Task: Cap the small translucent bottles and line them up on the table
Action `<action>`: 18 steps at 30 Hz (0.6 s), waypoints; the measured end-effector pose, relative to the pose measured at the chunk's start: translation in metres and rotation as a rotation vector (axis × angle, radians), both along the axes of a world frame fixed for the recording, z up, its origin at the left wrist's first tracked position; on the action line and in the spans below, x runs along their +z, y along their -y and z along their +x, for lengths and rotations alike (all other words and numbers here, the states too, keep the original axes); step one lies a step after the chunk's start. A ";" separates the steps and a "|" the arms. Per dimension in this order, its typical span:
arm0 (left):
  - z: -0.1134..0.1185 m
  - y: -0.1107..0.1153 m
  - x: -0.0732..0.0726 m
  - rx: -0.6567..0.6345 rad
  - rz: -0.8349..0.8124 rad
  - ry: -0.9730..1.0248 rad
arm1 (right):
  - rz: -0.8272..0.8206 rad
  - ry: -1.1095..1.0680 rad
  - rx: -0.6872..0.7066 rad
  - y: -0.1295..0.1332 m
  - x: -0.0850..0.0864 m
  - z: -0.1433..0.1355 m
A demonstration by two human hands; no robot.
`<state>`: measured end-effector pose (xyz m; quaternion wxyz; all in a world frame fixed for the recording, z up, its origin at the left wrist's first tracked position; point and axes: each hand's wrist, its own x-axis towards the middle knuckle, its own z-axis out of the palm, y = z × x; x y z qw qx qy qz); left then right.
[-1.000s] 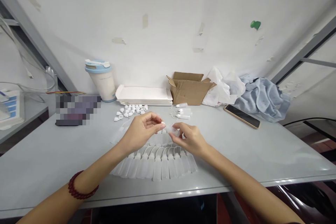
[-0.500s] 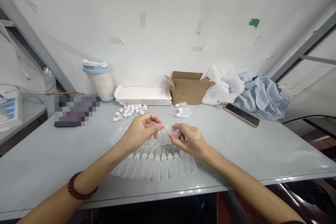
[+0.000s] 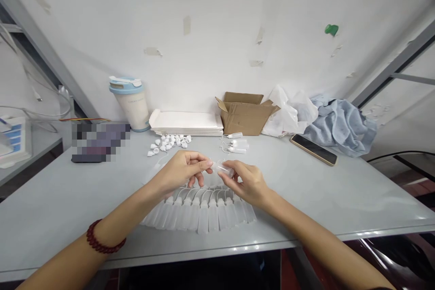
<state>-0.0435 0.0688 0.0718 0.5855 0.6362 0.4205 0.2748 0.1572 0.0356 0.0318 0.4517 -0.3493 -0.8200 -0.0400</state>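
Note:
My right hand (image 3: 247,181) grips a small translucent plastic bottle (image 3: 224,170) by its body, between thumb and fingers. At the bottle's neck end, my left hand (image 3: 185,170) pinches with thumb and forefinger, its other fingers curled loosely. Those fingertips mostly hide the neck, so whether a cap sits there I cannot tell. Below the hands, a fanned row of similar bottles (image 3: 203,217) with white caps and thin curved tubes lies on the table. More bottles lie behind, partly covered by my hands. Small white caps (image 3: 170,141) are heaped beyond my left hand.
Several finished-looking bottles (image 3: 238,147) lie near an open cardboard box (image 3: 246,117). A stack of white envelopes (image 3: 186,123), a blue-lidded cup (image 3: 132,105), a plastic bag (image 3: 282,111), a phone (image 3: 313,149) and a bundled blue cloth (image 3: 341,122) line the grey table (image 3: 340,199).
The held bottle has turned slightly, so its clear body shows more. My left fingertips have shifted a little at its neck end, and the lower fingers hang more open.

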 end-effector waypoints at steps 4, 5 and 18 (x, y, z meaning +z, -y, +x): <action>0.000 0.001 0.003 -0.026 0.086 0.004 | -0.413 -0.199 0.072 0.004 0.007 0.001; 0.001 0.001 0.003 -0.026 0.109 0.002 | -0.527 -0.266 0.090 0.005 0.009 0.001; 0.006 0.010 -0.003 0.022 0.204 -0.173 | -0.549 -0.324 0.088 0.006 0.009 0.000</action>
